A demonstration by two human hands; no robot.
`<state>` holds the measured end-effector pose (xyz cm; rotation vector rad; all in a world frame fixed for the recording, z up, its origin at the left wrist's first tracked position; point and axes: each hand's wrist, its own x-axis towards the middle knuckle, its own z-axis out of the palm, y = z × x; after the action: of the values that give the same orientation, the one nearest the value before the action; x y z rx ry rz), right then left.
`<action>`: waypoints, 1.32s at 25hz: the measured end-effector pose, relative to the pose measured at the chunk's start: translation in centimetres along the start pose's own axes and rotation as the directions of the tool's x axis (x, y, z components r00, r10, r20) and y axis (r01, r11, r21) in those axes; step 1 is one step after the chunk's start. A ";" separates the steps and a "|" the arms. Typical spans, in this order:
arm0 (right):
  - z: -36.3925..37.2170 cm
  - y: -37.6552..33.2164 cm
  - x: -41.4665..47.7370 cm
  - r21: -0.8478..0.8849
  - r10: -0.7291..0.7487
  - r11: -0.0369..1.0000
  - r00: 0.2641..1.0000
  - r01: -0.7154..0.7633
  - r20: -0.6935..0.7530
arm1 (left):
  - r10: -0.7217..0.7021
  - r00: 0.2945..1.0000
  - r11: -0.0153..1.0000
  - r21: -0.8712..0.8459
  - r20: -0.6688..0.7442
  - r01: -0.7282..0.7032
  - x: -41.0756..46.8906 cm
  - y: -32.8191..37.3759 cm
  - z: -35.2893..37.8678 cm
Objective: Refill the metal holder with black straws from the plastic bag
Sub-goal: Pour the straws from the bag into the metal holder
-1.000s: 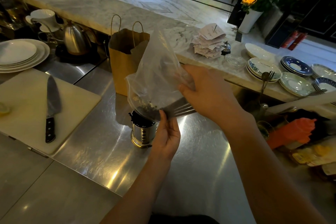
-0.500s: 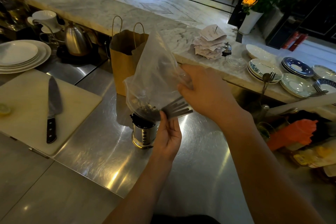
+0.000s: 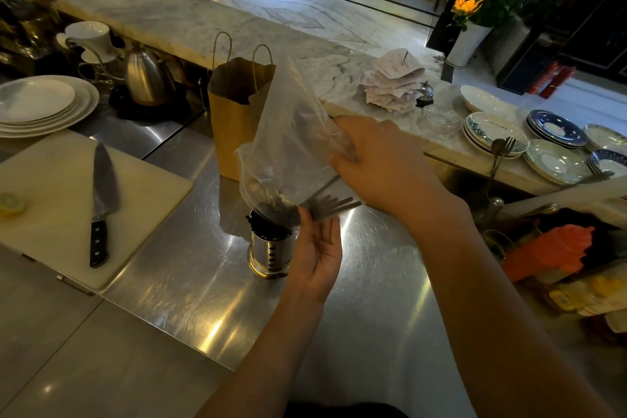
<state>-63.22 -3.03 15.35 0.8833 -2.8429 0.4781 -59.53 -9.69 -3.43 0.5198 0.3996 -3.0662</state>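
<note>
A clear plastic bag (image 3: 288,142) hangs tilted above the metal holder (image 3: 269,253), which stands on the steel counter with black straws (image 3: 271,219) in its top. More black straws (image 3: 330,202) stick out of the bag's lower right side. My right hand (image 3: 380,163) grips the bag from the right at mid height. My left hand (image 3: 317,249) sits just right of the holder, palm up, its fingertips pinching the bag's lower edge by the straws.
A brown paper bag (image 3: 234,115) stands right behind the holder. To the left lies a cutting board (image 3: 51,224) with a knife (image 3: 101,200). Stacked plates (image 3: 40,105) and a kettle (image 3: 146,76) are at far left. Dishes (image 3: 556,132) and receipts (image 3: 393,85) are on the marble ledge.
The bag has shifted slightly and the straws poking from it have fanned out a little. Both hands stay almost where they were.
</note>
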 end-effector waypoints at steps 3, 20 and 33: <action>-0.5 -0.5 -0.2 -0.004 -0.022 1.000 1.000 0.022 -0.014 | 0.023 1.000 1.000 0.007 0.014 -0.023 -0.2 0.0 0.4; 0.7 -1.2 0.4 -0.044 -0.065 0.997 0.997 0.064 -0.029 | 0.022 1.000 1.000 0.005 -0.020 -0.022 -0.4 0.8 0.2; -0.4 -1.5 -0.5 -0.035 -0.046 0.998 0.999 0.045 -0.021 | 0.010 0.999 1.000 0.020 -0.030 -0.010 -0.3 0.6 0.0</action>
<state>-61.98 -3.78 16.03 0.9287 -2.7957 0.4290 -59.20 -10.24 -3.44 0.5681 0.3658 -3.0592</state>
